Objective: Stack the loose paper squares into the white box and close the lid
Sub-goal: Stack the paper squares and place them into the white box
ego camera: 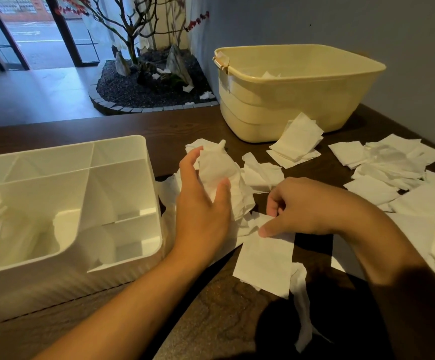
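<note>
Paper squares [390, 162] lay loose over the right half of the dark wooden counter [211, 315], some flat, some rumpled, and a small leaning pile [295, 144] rested against the front of the cream tub [289, 100] near the counter's far edge. My left hand [200, 203] held a crumpled bunch of squares [217, 172] in the middle of the counter, fingers curved round one side and thumb pressed on the other, just right of the white box [122, 203]. My right hand [299, 206] was curled, its fingers tucked in; the thumb and fingertips pinched the upper edge of one flat square [265, 263], which lay toward the counter's near edge, partly over another strip of paper [302, 313]. The white box stood at the left side of the counter, open on top, with dividers making several compartments; whitish folds showed in its large near compartment, though I could not tell whether they were paper. A few squares showed inside the cream tub. Beyond the counter's far edge stood a bare-branched tree [133, 29] in a gravel bed with rocks.
</note>
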Motion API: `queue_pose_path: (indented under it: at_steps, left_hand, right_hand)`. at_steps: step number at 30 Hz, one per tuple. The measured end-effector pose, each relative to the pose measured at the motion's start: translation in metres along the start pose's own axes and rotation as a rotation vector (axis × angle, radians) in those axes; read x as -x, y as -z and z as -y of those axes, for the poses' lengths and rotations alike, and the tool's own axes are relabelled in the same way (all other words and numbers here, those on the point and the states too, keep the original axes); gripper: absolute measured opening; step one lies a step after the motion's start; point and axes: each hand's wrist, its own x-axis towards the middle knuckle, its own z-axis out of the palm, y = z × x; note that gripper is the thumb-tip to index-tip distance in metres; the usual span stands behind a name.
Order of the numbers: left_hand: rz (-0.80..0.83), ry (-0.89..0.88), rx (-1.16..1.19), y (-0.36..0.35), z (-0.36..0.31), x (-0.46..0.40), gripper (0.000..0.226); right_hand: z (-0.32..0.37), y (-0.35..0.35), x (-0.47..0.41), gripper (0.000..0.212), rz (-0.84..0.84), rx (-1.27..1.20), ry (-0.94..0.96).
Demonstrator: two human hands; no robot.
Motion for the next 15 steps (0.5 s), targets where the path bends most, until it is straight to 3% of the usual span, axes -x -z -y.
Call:
queue_pose_path:
  at_steps: [5,11,13,15]
  left_hand:
    - [-0.008,-0.019,-0.011,-0.002,0.000,0.000,0.054]
    - [-0.023,-0.027,-0.013,-0.001,0.000,0.000,0.055]
    - [-0.034,-0.023,-0.023,-0.001,0.000,-0.001,0.056]
    - [-0.030,-0.006,-0.024,-0.001,0.000,-0.002,0.058]
  right_hand:
    - [0.001,0.000,0.002,0.007,-0.025,-0.061,0.123]
    - [-0.004,0.012,0.004,0.001,-0.307,-0.444,0.161]
    - [-0.004,0.012,0.004,0.014,-0.317,-0.587,0.188]
    - [-0.004,0.016,0.006,0.028,-0.224,-0.752,0.265]
